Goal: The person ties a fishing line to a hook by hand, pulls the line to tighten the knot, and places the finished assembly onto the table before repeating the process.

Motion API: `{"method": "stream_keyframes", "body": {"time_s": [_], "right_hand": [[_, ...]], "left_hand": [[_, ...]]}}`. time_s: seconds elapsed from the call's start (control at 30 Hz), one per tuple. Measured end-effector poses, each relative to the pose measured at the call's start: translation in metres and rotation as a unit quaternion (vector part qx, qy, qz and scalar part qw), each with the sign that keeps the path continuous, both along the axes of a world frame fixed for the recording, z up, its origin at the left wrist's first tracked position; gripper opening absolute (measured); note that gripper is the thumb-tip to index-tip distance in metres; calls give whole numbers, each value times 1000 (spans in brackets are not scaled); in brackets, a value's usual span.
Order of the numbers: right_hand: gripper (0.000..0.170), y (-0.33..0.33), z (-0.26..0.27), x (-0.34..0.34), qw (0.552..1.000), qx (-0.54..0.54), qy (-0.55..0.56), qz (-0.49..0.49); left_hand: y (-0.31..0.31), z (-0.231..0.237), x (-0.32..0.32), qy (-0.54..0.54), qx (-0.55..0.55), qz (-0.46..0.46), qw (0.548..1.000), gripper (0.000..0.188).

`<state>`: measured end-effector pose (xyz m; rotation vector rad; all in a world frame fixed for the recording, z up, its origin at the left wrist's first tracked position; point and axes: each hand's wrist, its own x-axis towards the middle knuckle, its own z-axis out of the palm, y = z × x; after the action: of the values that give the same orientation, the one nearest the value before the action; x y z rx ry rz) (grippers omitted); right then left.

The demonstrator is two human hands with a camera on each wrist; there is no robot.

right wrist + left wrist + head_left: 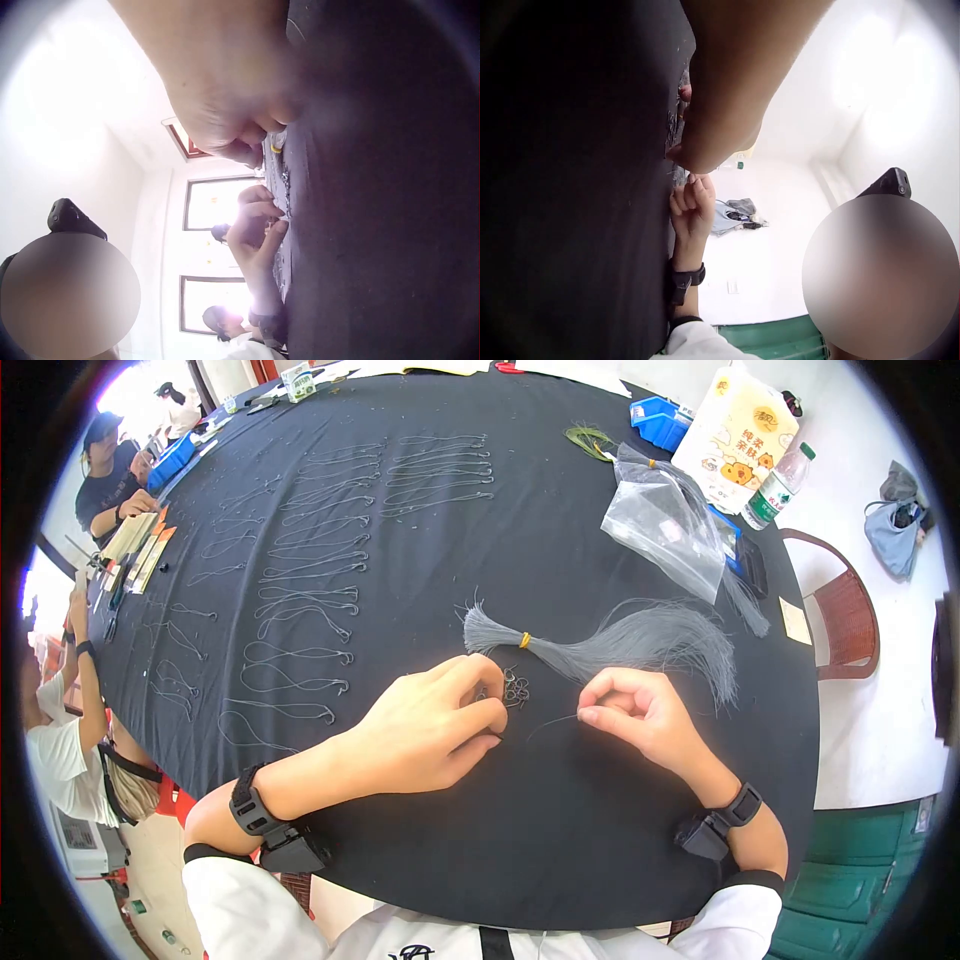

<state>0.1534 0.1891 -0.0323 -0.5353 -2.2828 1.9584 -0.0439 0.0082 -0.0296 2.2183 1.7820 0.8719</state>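
Note:
In the head view my right hand (640, 715) pinches a thin grey line (545, 724) between thumb and index finger, its loose end curving left over the black cloth. My left hand (425, 715) reaches down with bent fingers beside a small pile of dark metal hooks (516, 688); I cannot tell whether a hook is between its fingertips. Just beyond both hands lies a bundle of grey line (620, 647), bound near its left end by a yellow band (525, 641). In the right wrist view, the left hand's (256, 232) thumb and index fingertips come close together.
Looped lines with hooks (315, 568) lie in columns at the left of the black tablecloth (560, 840). A clear plastic bag (665, 525), tissue pack (738, 440), water bottle (780, 488) and blue bin (660, 423) sit far right. Other people (112, 480) are along the left edge.

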Motion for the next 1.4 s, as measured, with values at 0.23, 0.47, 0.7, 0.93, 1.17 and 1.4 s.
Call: {"method": "stream_keyframes", "body": {"time_s": [0.23, 0.47, 0.7, 0.93, 1.17, 1.4], "right_hand": [[7, -6, 0, 1, 1000, 1, 14, -13], [7, -17, 7, 3, 950, 309, 44, 15], [15, -26, 14, 2, 865, 492, 97, 24], [24, -39, 8, -15, 843, 505, 170, 76], [14, -37, -5, -18, 892, 404, 179, 90], [6, -51, 5, -8, 960, 237, 144, -37]], "left_hand": [[0, -10, 0, 4, 12, -2, 1000, 14], [0, -14, 1, 9, 20, -3, 1000, 13], [1, -17, 4, 31, 35, -3, 999, 14], [3, -16, 7, 5, 71, -1, 997, 15], [3, -20, 6, -65, 63, 14, 996, 13], [0, -16, 14, -103, 85, -13, 991, 21]]}}
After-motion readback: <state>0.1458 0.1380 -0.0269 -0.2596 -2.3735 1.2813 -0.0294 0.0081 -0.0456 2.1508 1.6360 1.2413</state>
